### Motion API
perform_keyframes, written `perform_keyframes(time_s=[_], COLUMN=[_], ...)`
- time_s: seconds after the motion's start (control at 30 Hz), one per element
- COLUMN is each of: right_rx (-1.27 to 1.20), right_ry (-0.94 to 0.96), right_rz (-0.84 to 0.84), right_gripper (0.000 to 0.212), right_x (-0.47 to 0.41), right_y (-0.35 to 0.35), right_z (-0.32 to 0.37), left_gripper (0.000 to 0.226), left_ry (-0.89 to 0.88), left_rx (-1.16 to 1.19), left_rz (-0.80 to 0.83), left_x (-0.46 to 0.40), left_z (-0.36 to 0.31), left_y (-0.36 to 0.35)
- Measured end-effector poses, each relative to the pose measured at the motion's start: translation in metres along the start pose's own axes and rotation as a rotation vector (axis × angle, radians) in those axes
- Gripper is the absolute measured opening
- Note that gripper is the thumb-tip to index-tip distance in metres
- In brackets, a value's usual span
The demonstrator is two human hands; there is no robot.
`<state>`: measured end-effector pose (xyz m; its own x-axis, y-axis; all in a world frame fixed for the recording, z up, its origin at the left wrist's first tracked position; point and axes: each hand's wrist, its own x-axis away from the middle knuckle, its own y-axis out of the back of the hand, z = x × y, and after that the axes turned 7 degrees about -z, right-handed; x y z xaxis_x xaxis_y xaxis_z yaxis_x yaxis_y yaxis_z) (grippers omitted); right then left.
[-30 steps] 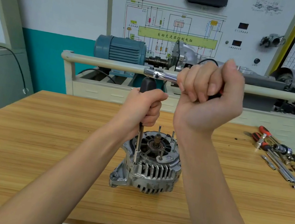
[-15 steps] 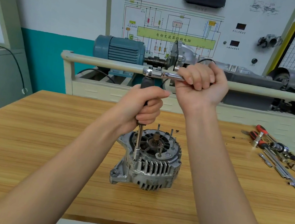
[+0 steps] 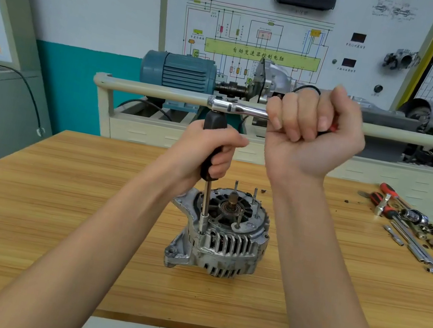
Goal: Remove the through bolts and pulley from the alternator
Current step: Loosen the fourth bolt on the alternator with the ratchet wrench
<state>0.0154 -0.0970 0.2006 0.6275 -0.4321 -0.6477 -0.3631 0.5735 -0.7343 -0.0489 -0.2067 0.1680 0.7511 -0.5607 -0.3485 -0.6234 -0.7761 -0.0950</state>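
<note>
A grey alternator (image 3: 227, 247) stands on the wooden table (image 3: 58, 209) with its shaft and several studs pointing up. A long socket extension (image 3: 205, 207) stands upright on a through bolt at the alternator's left rim. My left hand (image 3: 206, 150) grips the extension's black handle. A chrome ratchet (image 3: 236, 107) sits on top of that handle, level, pointing right. My right hand (image 3: 309, 133) holds the ratchet's handle in a fist, fingers facing me. The pulley is hidden under the alternator.
Loose tools (image 3: 411, 228) with red handles, sockets and bars lie at the table's right end. Small dark bits (image 3: 346, 201) lie on the wood behind them. Behind the table runs a cream rail (image 3: 150, 89) with a blue motor (image 3: 179, 71) and a wiring board.
My right hand swung the ratchet handle away from me, then back toward me. The left hand and the extension stayed on the same bolt.
</note>
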Motion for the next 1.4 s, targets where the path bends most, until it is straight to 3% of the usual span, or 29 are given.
perform_keyframes(time_s=[0.1,0.23,0.4,0.53,0.63,0.77,0.93,1.0,1.1,1.2,1.4], right_rx=[-0.243,-0.37,-0.246,-0.008,0.089,0.07,-0.117,-0.228,-0.318,-0.311,0.045], right_ry=[-0.239,-0.275,-0.123,0.081,0.224,0.144,-0.225,-0.347,-0.379,-0.278,0.111], right_rz=[-0.162,-0.283,-0.232,-0.066,0.035,-0.008,-0.202,-0.265,-0.309,-0.302,-0.083], right_gripper=[0.044,0.043,0.044,0.052,0.049,0.051,0.045,0.046,0.045,0.044,0.052], right_x=[-0.016,-0.024,-0.012,0.009,0.021,0.014,-0.021,-0.03,-0.033,-0.024,0.009], right_y=[0.011,0.022,0.01,-0.005,-0.012,-0.009,0.002,0.009,0.017,0.013,-0.01], right_z=[0.004,0.003,0.003,-0.005,-0.013,-0.004,0.005,0.001,-0.003,-0.001,-0.006], left_gripper=[0.033,0.043,0.051,0.045,0.042,0.045,0.036,0.042,0.046,0.053,0.045], left_ry=[0.033,0.043,-0.018,-0.085,-0.093,-0.073,0.071,0.095,0.068,0.001,-0.05], left_rx=[0.034,0.098,0.05,-0.013,-0.041,-0.044,0.114,0.14,0.099,0.047,-0.023], left_rz=[0.191,0.174,-0.04,-0.334,-0.4,-0.221,0.25,0.279,0.155,0.0,-0.342], left_x=[0.0,-0.003,-0.001,-0.001,-0.001,0.0,-0.002,-0.002,0.0,0.003,-0.002], left_z=[-0.005,0.001,0.004,0.007,0.009,0.006,-0.004,-0.003,0.0,0.003,0.007], left_y=[0.003,-0.007,-0.012,-0.021,-0.024,-0.014,0.007,0.005,-0.002,-0.008,-0.021])
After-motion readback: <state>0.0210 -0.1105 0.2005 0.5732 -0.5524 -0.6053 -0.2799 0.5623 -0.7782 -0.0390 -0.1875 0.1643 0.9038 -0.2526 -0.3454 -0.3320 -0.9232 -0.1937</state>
